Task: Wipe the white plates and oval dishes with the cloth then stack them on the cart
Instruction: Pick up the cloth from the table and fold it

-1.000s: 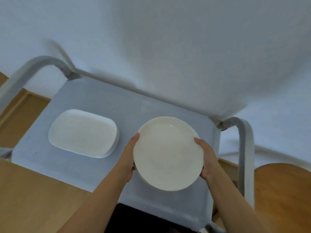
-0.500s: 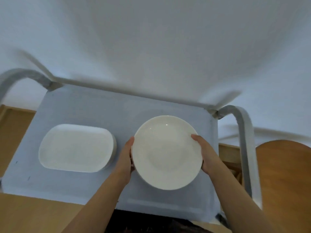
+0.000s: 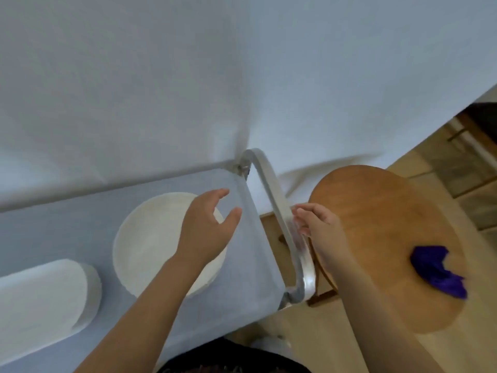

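Now: left hand point(image 3: 205, 227) spread, empty | right hand point(image 3: 320, 222) loose, empty

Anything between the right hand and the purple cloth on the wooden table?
Nothing visible: the right hand hangs by the cart's metal handle, and bare wooden table lies between it and the purple cloth.

Likely a home dining area: metal-framed serving cart point(image 3: 242, 254) against plain white wall point(image 3: 161, 76), round wooden table point(image 3: 382, 238), wood-plank floor point(image 3: 457, 168).
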